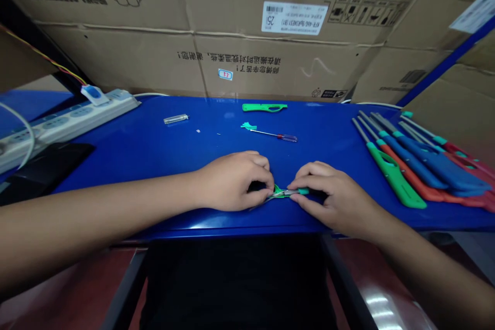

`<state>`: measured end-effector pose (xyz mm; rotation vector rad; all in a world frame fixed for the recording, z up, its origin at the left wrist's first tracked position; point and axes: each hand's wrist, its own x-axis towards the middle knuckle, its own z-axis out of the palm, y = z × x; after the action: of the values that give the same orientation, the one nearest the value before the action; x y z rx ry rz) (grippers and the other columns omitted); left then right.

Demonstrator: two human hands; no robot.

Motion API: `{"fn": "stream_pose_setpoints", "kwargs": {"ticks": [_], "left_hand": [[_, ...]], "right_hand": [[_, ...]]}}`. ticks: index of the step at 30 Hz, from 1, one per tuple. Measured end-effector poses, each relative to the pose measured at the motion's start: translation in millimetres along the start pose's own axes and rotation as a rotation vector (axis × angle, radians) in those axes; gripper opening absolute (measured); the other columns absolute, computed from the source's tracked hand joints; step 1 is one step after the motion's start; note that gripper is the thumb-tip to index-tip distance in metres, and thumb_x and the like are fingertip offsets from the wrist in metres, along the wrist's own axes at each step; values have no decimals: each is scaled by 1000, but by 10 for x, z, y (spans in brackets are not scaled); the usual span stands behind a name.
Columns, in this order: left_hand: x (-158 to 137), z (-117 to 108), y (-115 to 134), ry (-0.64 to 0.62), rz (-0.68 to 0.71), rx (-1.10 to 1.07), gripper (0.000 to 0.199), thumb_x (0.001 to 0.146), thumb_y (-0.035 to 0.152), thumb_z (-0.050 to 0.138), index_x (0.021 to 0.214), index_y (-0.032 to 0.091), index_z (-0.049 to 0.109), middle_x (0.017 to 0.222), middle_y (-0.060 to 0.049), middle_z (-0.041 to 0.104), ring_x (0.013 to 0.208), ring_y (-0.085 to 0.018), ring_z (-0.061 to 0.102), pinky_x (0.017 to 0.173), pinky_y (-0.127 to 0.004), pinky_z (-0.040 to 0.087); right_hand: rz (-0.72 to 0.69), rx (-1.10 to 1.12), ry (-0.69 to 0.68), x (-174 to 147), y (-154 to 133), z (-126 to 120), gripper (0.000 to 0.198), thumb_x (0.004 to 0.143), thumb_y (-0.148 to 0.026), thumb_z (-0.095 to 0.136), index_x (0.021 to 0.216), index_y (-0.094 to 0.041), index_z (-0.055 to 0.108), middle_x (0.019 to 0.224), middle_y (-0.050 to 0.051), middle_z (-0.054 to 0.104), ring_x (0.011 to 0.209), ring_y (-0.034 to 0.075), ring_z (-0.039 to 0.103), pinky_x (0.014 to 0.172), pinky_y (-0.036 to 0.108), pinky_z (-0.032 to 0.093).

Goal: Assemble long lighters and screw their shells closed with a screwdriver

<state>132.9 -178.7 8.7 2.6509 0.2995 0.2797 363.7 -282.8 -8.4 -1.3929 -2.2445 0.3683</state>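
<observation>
Near the table's front edge, my left hand [240, 180] is closed in a pinch on the green handle piece [277, 191] of an opened stick lighter. Thin wires show at its fingertips, and much of the piece is hidden behind the fingers. From the right, my right hand [335, 192] pinches the lighter's grey-and-teal inner part [303, 191] between thumb and fingers. Beyond the hands lie a screwdriver [286, 137] with a clear and red handle, a small teal plastic piece [248, 126] touching its tip, and a green handle shell [263, 108].
A clear tube-like part [176, 119] and tiny scraps lie at the back left. Several stick lighters [421, 165] are piled at the right. A power strip [73, 119] and a black object [48, 170] occupy the left. Cardboard [232, 26] walls the back of the blue table [127, 152].
</observation>
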Motion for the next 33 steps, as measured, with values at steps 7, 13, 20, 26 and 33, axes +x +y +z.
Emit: {"fn": "stream_pose_setpoints", "kwargs": {"ticks": [7, 13, 20, 26, 33], "left_hand": [[46, 134, -19, 103, -15, -99, 12, 86, 29, 68, 91, 21, 76, 87, -3, 66, 84, -16, 60, 86, -33, 47], [4, 162, 5, 174, 5, -124, 15, 87, 28, 67, 98, 20, 74, 91, -3, 67, 89, -16, 59, 82, -30, 46], [30, 166, 7, 152, 10, -154, 13, 86, 25, 67, 94, 17, 74, 88, -3, 69, 85, -14, 61, 80, -28, 48], [38, 140, -42, 119, -79, -303, 10, 83, 24, 69, 84, 16, 75, 82, -1, 67, 75, -10, 62, 68, -22, 49], [29, 136, -33, 120, -22, -331, 7, 83, 20, 67, 85, 18, 74, 83, -1, 68, 76, -10, 63, 71, -23, 51]], "right_hand": [[5, 34, 16, -21, -21, -30, 9, 90, -19, 61, 97, -21, 66, 98, 5, 65, 89, 18, 60, 79, 33, 50], [0, 48, 4, 6, -54, -61, 11, 91, -19, 59, 100, -21, 66, 100, 5, 63, 89, 16, 60, 77, 30, 49], [-19, 22, -20, 40, -81, -113, 11, 92, -19, 58, 100, -21, 66, 101, 5, 64, 89, 16, 60, 78, 29, 49], [-32, 8, -24, 38, -71, -177, 13, 92, -19, 59, 102, -21, 66, 102, 7, 64, 89, 18, 61, 76, 31, 51], [-54, -9, -39, 48, -78, -209, 15, 92, -19, 58, 103, -22, 68, 102, 7, 66, 88, 17, 63, 75, 30, 52]]}}
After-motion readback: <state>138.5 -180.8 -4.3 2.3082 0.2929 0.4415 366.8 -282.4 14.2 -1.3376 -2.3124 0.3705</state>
